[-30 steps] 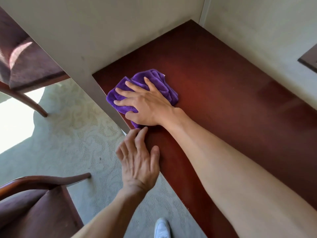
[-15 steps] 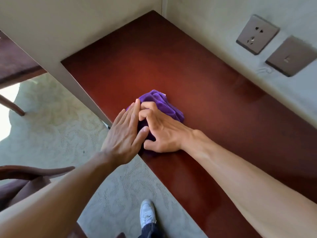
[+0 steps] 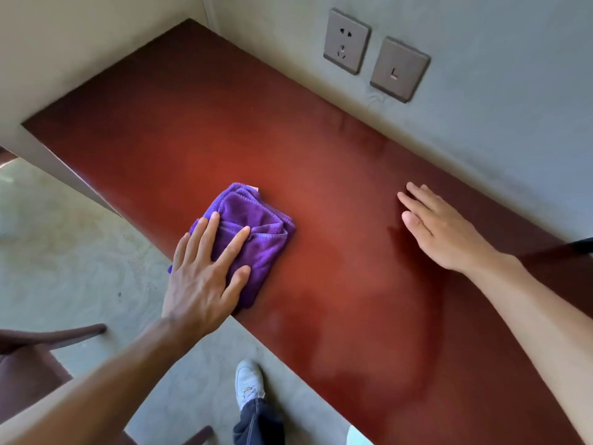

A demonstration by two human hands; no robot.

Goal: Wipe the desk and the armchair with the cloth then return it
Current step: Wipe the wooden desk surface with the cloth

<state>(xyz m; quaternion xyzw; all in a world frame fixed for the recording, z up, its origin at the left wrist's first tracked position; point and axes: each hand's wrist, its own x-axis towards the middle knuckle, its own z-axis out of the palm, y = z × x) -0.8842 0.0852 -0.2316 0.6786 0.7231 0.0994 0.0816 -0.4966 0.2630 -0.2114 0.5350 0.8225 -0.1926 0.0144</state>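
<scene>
Two hands are down on one desk (image 3: 321,149), and there is one cloth (image 3: 253,232) between them and the wood. Far left, one armchair (image 3: 29,358) shows just its curved wooden arm and dark seat, standing on the carpet (image 3: 80,252) off the desk's front edge. Next, the left hand (image 3: 205,277) lies flat with fingers spread, pressing on the purple cloth near that front edge; the cloth sits under the fingers and sticks out beyond the fingertips, toward the wall. It is folded into a rough oblong, long axis running from the front edge up and back toward the desk's rear. One grey shoe (image 3: 248,382) stands below the edge. Further right, the right hand (image 3: 446,229) lies open, fingers together, palm on bare wood, well apart from the cloth. On the wall above, two grey plates: a socket (image 3: 346,41) and a switch (image 3: 399,69).
</scene>
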